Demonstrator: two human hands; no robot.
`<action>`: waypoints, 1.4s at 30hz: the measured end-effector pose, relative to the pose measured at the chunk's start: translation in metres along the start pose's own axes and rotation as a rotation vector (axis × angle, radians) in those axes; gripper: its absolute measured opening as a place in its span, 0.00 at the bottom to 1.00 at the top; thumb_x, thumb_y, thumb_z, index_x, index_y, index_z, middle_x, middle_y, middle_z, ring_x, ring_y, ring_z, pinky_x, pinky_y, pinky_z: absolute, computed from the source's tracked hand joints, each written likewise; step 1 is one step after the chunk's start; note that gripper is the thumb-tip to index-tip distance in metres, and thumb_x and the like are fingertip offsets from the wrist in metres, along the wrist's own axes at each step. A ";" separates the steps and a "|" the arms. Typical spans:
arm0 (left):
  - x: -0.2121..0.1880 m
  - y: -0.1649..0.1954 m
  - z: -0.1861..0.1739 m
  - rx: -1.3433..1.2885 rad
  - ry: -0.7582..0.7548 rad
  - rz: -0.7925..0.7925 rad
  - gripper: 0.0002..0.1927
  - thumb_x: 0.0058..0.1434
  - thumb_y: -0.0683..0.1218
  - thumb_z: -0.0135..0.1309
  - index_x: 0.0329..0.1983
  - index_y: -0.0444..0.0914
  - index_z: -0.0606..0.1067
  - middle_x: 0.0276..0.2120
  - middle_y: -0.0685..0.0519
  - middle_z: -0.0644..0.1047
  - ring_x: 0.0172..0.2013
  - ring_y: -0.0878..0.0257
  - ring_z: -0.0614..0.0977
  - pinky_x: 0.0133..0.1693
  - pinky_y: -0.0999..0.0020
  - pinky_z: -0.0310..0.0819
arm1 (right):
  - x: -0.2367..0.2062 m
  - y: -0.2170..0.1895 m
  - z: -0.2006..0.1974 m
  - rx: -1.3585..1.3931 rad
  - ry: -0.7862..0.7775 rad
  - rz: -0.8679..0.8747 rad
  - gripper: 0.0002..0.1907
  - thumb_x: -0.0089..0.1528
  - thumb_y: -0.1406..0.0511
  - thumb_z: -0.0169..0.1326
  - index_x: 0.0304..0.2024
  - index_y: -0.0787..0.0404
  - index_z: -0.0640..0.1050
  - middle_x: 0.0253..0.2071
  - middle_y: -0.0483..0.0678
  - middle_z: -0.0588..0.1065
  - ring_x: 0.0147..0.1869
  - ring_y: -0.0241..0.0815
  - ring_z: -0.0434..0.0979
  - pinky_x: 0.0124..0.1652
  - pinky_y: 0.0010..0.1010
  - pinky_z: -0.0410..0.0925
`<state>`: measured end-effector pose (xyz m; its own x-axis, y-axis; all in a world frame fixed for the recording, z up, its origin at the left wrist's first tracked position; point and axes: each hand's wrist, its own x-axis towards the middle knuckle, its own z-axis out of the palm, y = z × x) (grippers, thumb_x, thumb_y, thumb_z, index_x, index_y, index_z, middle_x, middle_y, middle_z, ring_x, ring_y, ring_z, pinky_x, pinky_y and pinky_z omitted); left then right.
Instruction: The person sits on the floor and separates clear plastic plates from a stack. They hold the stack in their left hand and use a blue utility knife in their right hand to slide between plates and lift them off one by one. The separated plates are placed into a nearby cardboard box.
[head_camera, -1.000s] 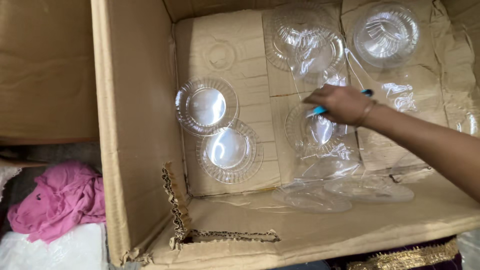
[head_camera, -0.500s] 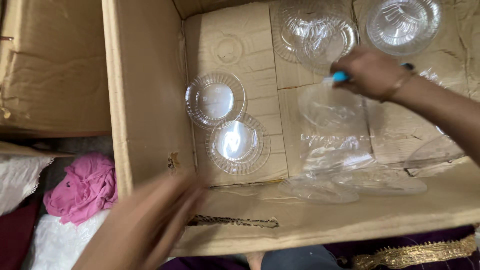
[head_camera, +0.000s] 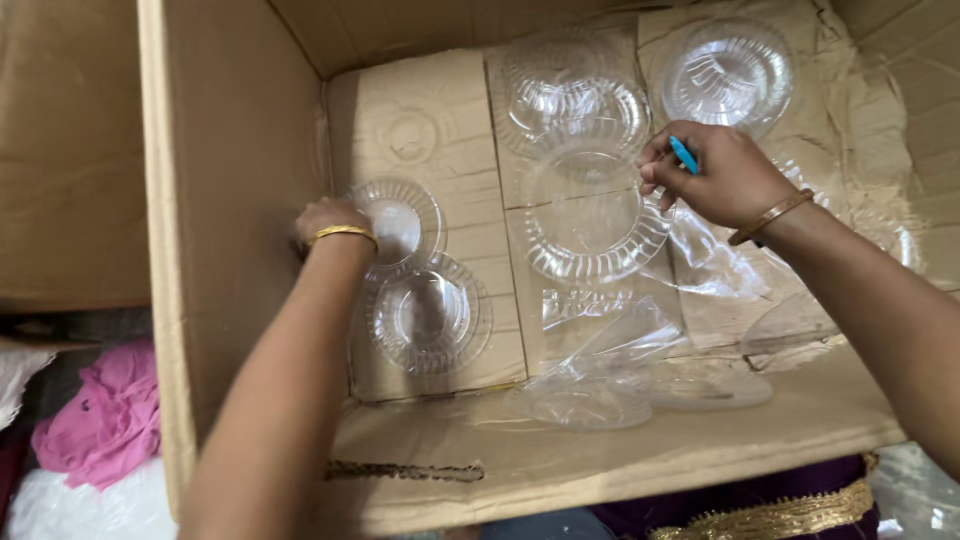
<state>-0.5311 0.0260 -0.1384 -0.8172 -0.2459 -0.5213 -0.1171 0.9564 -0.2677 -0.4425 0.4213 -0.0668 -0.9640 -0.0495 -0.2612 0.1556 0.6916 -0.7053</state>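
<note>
I look down into a large cardboard box lined with flat cardboard sheets and several clear plastic plates. My left hand, with a gold bangle, reaches in at the left and touches the edge of a small clear plate; a second small plate lies just below it. My right hand holds a small blue object and pinches the rim of a larger clear plate, which sits in a clear plastic bag. More clear plates lie at the back.
Crumpled clear plastic wrap lies at the box's near side. The near box flap spreads toward me. Outside on the left lie pink cloth and white fabric. Purple cloth with gold trim shows at the bottom.
My left arm has come up from below and reached into the box to the small plates. My right hand has lifted a larger clear plate by its rim.
</note>
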 end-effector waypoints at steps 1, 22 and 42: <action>-0.003 0.009 -0.001 -0.064 -0.017 -0.050 0.47 0.59 0.65 0.60 0.74 0.41 0.56 0.66 0.42 0.70 0.62 0.48 0.76 0.57 0.54 0.76 | -0.002 0.003 0.000 0.023 0.001 -0.008 0.09 0.66 0.65 0.57 0.43 0.66 0.78 0.32 0.49 0.81 0.32 0.37 0.82 0.35 0.32 0.74; -0.030 0.070 0.002 -1.388 -0.068 0.864 0.17 0.70 0.49 0.45 0.60 0.40 0.65 0.41 0.49 0.78 0.35 0.61 0.83 0.37 0.66 0.83 | 0.000 0.029 -0.002 0.217 0.074 -0.004 0.12 0.67 0.61 0.58 0.43 0.64 0.75 0.36 0.45 0.79 0.34 0.32 0.78 0.35 0.24 0.72; -0.032 0.026 0.048 0.297 -0.190 0.741 0.31 0.52 0.55 0.68 0.58 0.43 0.76 0.61 0.46 0.73 0.58 0.46 0.77 0.57 0.53 0.76 | -0.011 0.019 -0.025 0.319 0.089 -0.052 0.10 0.68 0.63 0.60 0.43 0.65 0.79 0.37 0.47 0.81 0.41 0.29 0.80 0.42 0.23 0.71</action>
<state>-0.4812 0.0510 -0.1672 -0.5112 0.3856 -0.7681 0.5918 0.8060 0.0108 -0.4346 0.4533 -0.0605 -0.9853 -0.0062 -0.1708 0.1517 0.4286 -0.8907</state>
